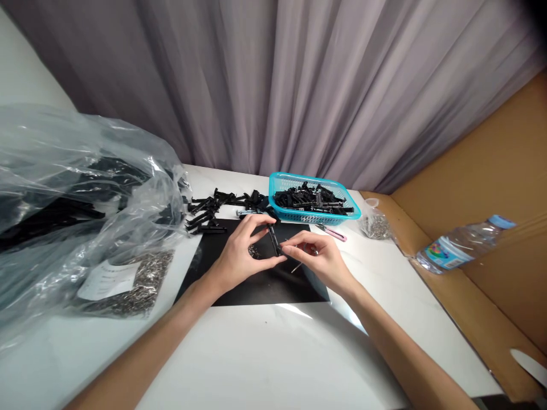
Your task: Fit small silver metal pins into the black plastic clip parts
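Between the thumb and fingers of my left hand point(241, 250) is a slim black plastic part point(274, 239), held by its two ends above a black mat point(260, 287). My right hand point(318, 256) pinches at the lower end of that part with thumb and forefinger; whatever small thing sits in the pinch is too small to make out. A thin metal rod point(296, 267) shows beneath the right fingers. Small metal pieces point(253, 251) lie on the mat behind my left hand, partly hidden by it.
A blue basket point(314, 217) of black parts stands behind the mat, with loose black parts point(209, 212) to its left. A pink cutter point(335, 233) and a bag of metal pieces point(376, 225) lie right. Large plastic bags point(85, 136) fill the left; a bottle point(465, 245) lies far right.
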